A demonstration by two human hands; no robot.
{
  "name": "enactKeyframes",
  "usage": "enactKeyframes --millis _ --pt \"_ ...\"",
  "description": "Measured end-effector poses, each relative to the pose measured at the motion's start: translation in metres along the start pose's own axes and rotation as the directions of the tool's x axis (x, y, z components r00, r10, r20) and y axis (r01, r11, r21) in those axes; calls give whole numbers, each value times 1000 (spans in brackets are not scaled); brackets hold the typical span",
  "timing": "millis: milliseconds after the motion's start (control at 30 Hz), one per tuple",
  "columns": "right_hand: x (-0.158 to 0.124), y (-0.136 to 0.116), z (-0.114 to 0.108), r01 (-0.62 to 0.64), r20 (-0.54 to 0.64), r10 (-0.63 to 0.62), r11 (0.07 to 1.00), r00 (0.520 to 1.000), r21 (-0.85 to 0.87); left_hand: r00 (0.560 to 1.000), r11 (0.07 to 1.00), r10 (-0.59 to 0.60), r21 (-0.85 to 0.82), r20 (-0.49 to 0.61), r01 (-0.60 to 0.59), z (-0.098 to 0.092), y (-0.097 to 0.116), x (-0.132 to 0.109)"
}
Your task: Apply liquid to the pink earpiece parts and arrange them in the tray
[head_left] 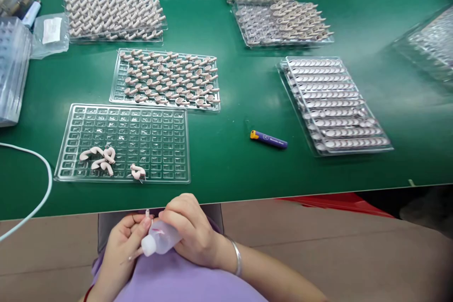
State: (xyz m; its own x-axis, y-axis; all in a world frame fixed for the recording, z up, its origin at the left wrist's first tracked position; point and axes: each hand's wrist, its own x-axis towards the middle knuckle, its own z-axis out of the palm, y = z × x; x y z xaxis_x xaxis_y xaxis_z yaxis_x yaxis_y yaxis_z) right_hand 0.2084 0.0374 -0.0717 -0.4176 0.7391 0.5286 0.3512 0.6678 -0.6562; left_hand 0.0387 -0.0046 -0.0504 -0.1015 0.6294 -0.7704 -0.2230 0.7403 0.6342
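Note:
Below the table's front edge, my left hand (122,250) has its fingers closed on a small pinkish earbud part (147,213), whose tip sticks up above the fingertips. Another thin part (133,255) pokes out beside that palm. Wrapped round a translucent soft bottle (163,237) with a white cap is my right hand (194,229); the bottle is tilted, cap toward the left hand. Just beyond the hands lies a clear compartment tray (186,151) with several loose pinkish parts (102,159) on it and a small cluster (138,171) near its front edge.
Filled trays (170,78) stand behind, with more along the back. A purple and yellow lighter (269,139) lies mid-table. At the right is a tray of white parts (339,104). Stacked clear trays (12,71) and a white cable (46,188) are at the left.

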Motion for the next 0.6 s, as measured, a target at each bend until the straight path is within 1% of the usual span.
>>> enactKeyframes --millis 67,133,367,533,600 --pt "2 -1 -1 2 -5 -2 1000 1000 -1 998 996 -63 -67 25 64 -1 -2 1" --pt "3 -1 -1 5 -7 -5 1000 1000 0 995 990 -91 -103 35 94 -1 -3 2" --pt "3 -1 1 22 -42 -22 1000 999 5 996 989 -82 -123 25 85 2 1 1" --pt "3 -1 1 16 -31 -16 1000 999 -3 992 980 -126 -154 -5 123 4 3 1" --pt "3 -1 0 17 -27 -17 1000 999 2 992 981 -126 -153 -10 123 5 4 0"
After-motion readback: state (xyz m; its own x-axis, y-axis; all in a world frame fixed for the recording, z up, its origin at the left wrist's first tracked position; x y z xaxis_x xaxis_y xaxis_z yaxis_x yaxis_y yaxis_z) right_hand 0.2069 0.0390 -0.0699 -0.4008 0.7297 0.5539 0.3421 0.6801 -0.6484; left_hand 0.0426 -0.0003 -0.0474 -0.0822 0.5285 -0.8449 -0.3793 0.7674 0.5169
